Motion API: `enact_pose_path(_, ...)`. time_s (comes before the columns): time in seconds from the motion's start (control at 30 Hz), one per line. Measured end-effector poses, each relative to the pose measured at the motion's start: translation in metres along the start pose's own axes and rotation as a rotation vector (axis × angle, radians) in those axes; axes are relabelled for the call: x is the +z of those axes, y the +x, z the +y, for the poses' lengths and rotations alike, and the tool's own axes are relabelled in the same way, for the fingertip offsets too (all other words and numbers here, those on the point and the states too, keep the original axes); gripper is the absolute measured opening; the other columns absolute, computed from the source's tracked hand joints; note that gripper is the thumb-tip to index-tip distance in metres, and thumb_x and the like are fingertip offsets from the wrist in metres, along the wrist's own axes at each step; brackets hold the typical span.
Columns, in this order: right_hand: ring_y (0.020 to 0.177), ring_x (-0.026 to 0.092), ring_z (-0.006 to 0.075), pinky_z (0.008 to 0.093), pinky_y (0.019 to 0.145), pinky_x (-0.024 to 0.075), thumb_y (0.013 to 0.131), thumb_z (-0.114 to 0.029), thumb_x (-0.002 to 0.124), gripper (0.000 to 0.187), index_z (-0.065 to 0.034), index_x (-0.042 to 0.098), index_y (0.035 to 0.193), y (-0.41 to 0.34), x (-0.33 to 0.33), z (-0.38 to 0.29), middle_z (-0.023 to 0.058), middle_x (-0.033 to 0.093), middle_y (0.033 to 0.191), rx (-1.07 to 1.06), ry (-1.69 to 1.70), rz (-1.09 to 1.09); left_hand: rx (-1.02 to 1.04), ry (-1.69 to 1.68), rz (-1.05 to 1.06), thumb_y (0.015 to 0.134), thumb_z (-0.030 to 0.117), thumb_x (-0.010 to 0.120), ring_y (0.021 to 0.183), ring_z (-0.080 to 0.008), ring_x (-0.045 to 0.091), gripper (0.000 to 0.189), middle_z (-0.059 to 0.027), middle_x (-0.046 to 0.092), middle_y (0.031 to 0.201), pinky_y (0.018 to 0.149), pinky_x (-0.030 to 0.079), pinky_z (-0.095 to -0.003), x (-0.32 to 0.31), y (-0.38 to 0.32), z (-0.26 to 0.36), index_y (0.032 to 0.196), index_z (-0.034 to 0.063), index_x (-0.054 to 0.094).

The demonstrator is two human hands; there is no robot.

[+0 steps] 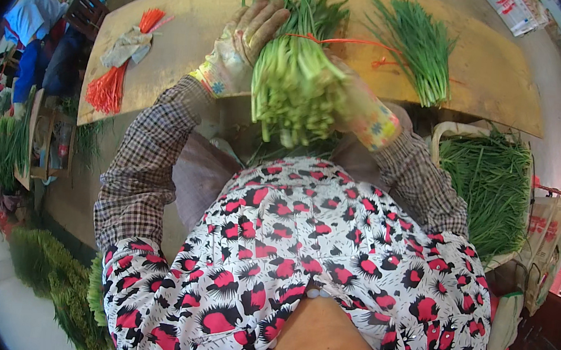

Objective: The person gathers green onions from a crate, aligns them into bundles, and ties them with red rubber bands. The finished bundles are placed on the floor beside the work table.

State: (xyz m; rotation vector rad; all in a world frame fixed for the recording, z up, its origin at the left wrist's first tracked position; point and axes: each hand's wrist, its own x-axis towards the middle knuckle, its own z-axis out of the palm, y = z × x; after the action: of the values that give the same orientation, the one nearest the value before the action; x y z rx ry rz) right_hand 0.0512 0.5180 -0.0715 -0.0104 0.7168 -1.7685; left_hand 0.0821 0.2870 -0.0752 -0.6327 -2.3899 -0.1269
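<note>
A thick bundle of green leafy stalks, seemingly garlic chives [296, 83], is held over the near edge of the wooden table, its pale cut ends towards me and blurred. My gloved left hand [255, 29] grips its left side, fingers over the leaves. On the right side, my gloved right hand [354, 92] is wrapped against the stalks, its fingers mostly hidden behind them. An orange-red tie [322, 39] crosses the bundle and trails to the right. A smaller bunch of the same greens [424, 54] lies on the table to the right.
On the wooden table [188, 24], orange-red ties [106, 88] lie at left, wrapped in a pale cloth [128, 47]. A crate of loose greens [486, 188] stands at right. More bundles [56, 279] lie on the floor at lower left. Another person [37, 28] is at far left.
</note>
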Motion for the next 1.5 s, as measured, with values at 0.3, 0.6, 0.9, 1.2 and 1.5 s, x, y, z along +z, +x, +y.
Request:
enact_pose_path(0.3,0.097,0.056,0.0184,0.0308,0.082,0.0468,0.089,-0.019,0.056,0.036,0.0025,0.053,0.117,-0.027,0.025,-0.076,0.0119,0.058,0.109,-1.031,-1.399,0.458,-0.74,-1.318,0.151,0.066,0.008,0.071,0.103,-0.0224,0.058,0.065,-0.0117,0.058,0.117,0.088,0.048,-0.0339,-0.054,0.047,0.017,0.125,-0.0012,0.047)
enact_pose_path(0.6,0.127,0.04,0.0296,0.0368,0.106,0.0324,0.076,-0.023,0.075,0.088,0.0002,0.022,0.142,0.019,0.067,-0.025,0.0201,0.037,0.139,-0.893,-1.249,-0.026,-0.407,-2.397,0.619,0.075,0.024,0.057,0.103,-0.0296,0.058,0.056,-0.0162,0.057,0.12,0.09,0.049,-0.0425,-0.049,-0.025,-0.024,0.125,0.0003,0.05)
enact_pose_path(0.9,0.125,0.043,0.0265,0.036,0.1,0.0396,0.07,-0.023,0.079,0.096,0.0046,0.022,0.142,0.037,0.074,-0.041,0.0214,0.042,0.135,-0.842,-0.949,0.017,-0.909,-1.198,0.433,0.073,0.021,0.069,0.12,-0.0285,0.047,0.08,-0.0212,0.045,0.132,0.1,0.039,-0.0383,-0.095,0.029,0.011,0.138,-0.003,0.03)
enact_pose_path(1.2,0.095,0.053,0.0391,0.0444,0.075,0.0477,0.066,-0.023,0.075,0.09,0.0016,0.027,0.138,0.04,0.117,0.001,0.022,0.044,0.114,-1.457,-1.855,0.312,-0.93,-0.941,0.593,0.078,0.015,0.065,0.111,-0.0239,0.052,0.054,-0.0137,0.054,0.12,0.098,0.04,-0.0365,-0.078,0.018,0.021,0.127,0.0034,0.045)
enact_pose_path(1.5,0.093,0.059,0.0327,0.0382,0.079,0.0492,0.083,-0.012,0.061,0.037,-0.0025,0.055,0.118,0.005,0.123,-0.021,0.0195,0.058,0.103,-1.176,-1.584,-0.17,-0.629,-1.482,0.644,0.086,0.029,0.058,0.112,-0.03,0.054,0.056,-0.0164,0.052,0.126,0.096,0.046,-0.0427,-0.134,-0.029,-0.047,0.131,0.0005,0.042)
